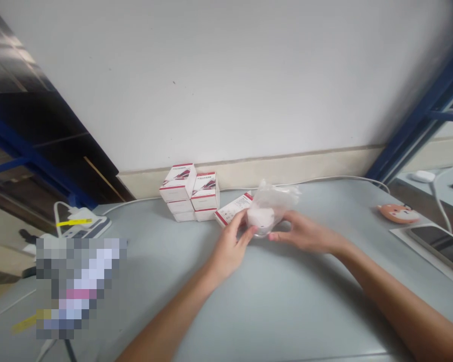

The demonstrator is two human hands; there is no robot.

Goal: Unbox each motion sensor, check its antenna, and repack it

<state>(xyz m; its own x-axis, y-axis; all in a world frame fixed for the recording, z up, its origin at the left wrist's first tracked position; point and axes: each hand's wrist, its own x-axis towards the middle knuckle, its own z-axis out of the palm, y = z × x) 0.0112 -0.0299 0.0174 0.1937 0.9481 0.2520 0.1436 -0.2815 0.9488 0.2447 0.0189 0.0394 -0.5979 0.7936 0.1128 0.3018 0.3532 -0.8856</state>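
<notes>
Both hands meet over the grey table (272, 301) around a small white round object in a clear plastic bag (266, 208). My left hand (230, 246) pinches the bagged object from the left with thumb and fingers. On the right side, my right hand (305, 234) grips the same bag, fingers curled toward it. A white and red box (232, 207) lies flat just behind the hands.
A stack of white and red boxes (191, 193) stands against the wall. A white cable (324, 179) runs along the table's back edge. A power strip (85, 223) lies at the left, an orange animal-shaped item (399, 213) and a tablet (441, 246) at the right.
</notes>
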